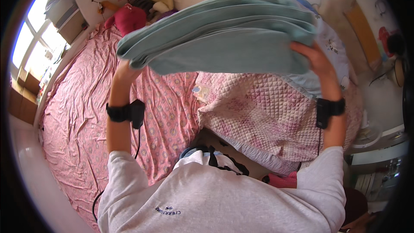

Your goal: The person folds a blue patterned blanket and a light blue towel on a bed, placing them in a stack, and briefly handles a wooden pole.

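A thick, folded light teal cloth [224,49], maybe a sheet or a blanket, is held up in front of me in several layers. It is raised above the beds and spans from one hand to the other. My right hand [317,58] grips its right end, with fingers bent over the front layer. At the left end my left hand [127,71] supports the cloth from below; its fingers are hidden behind the folds.
A pink patterned sheet [86,103] covers the bed on the left. A quilted pink-and-white cover [254,108] lies to the right, beside pale blue bedding [338,51]. A red plush toy [129,19] sits at the back left. Shelves [375,159] stand at the right.
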The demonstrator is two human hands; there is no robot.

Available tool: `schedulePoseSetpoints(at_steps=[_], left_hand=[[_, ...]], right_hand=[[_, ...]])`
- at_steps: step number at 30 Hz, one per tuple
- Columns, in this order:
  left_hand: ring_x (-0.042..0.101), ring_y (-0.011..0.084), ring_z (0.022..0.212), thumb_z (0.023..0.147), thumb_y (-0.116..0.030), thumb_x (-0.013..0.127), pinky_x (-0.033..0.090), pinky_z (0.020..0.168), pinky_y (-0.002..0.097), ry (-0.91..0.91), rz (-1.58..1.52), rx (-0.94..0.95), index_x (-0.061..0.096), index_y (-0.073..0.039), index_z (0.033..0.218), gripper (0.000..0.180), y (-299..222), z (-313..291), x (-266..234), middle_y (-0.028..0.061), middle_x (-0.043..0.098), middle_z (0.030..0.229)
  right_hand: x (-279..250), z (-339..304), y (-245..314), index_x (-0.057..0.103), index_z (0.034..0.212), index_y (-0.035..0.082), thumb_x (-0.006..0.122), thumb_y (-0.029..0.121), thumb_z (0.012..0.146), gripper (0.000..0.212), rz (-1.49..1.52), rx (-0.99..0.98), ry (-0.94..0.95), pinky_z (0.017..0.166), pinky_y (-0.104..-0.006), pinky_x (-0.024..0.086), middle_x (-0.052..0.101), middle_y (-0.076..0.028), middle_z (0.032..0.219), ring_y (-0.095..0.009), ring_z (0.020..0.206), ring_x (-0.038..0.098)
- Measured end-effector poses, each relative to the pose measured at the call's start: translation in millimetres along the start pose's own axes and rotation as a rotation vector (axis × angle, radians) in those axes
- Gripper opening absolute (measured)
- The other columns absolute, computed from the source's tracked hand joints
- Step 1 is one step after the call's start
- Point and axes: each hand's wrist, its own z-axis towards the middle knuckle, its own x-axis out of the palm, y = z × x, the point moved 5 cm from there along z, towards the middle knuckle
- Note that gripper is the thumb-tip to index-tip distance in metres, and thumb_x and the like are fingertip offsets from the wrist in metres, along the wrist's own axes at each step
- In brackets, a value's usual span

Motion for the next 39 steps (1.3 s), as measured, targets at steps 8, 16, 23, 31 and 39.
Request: schedulePoseSetpoints(at_steps=[8, 16, 23, 31, 39], left_hand=[[0.051, 0.0224, 0.079, 0.070, -0.010, 0.053, 0.042, 0.068, 0.0297, 0.445, 0.335, 0.354, 0.045, -0.002, 0.098, 0.031, 9.1, 236.7, 193.5, 0.0139, 0.050, 0.091], [0.041, 0.0300, 0.095, 0.059, -0.038, 0.061, 0.038, 0.076, 0.0341, -0.080, 0.737, -0.331, 0.025, -0.006, 0.115, 0.074, 219.5, 321.5, 229.9, 0.0209, 0.037, 0.104], [0.037, 0.0342, 0.096, 0.061, -0.039, 0.058, 0.032, 0.081, 0.0348, -0.026, 0.855, -0.208, 0.023, -0.009, 0.118, 0.073, 247.5, 302.4, 241.0, 0.0197, 0.024, 0.112], [0.044, 0.0262, 0.088, 0.071, -0.019, 0.050, 0.036, 0.075, 0.0309, -0.331, 0.574, 0.050, 0.042, -0.005, 0.100, 0.033, 230.5, 252.1, 210.0, 0.0166, 0.041, 0.095], [0.043, 0.0314, 0.082, 0.065, -0.005, 0.049, 0.035, 0.070, 0.0349, -0.553, 1.045, -0.244, 0.042, -0.003, 0.090, 0.025, 267.1, 5.5, 60.4, 0.0168, 0.043, 0.088]], right_hand=[[-273.2, -77.2, 54.0, 0.045, 0.100, -0.001, 0.050, 0.013, 0.072, 0.032, -0.030, -0.206, -0.588, 0.076, -0.0242, 0.036, 0.048, -0.008, 0.097, -0.016, 0.088, 0.046], [-303.5, -42.3, -32.5, 0.034, 0.113, 0.005, 0.047, 0.033, 0.073, 0.050, -0.402, 0.196, -0.880, 0.082, -0.0273, 0.030, 0.043, -0.010, 0.105, -0.018, 0.095, 0.040], [-289.8, 11.0, -81.8, 0.025, 0.119, 0.016, 0.042, 0.040, 0.074, 0.054, -1.224, 0.005, -0.486, 0.089, -0.0317, 0.020, 0.026, -0.014, 0.120, -0.027, 0.112, 0.023], [-267.6, 27.4, -80.7, 0.034, 0.114, 0.019, 0.040, 0.035, 0.076, 0.042, -1.675, 0.099, -0.590, 0.088, -0.0437, 0.015, 0.026, -0.010, 0.121, -0.029, 0.111, 0.023], [-21.6, 29.6, -62.8, 0.048, 0.090, 0.002, 0.043, 0.004, 0.072, 0.019, -0.641, -0.598, -0.071, 0.079, -0.0299, 0.033, 0.048, -0.011, 0.095, -0.024, 0.091, 0.045]])
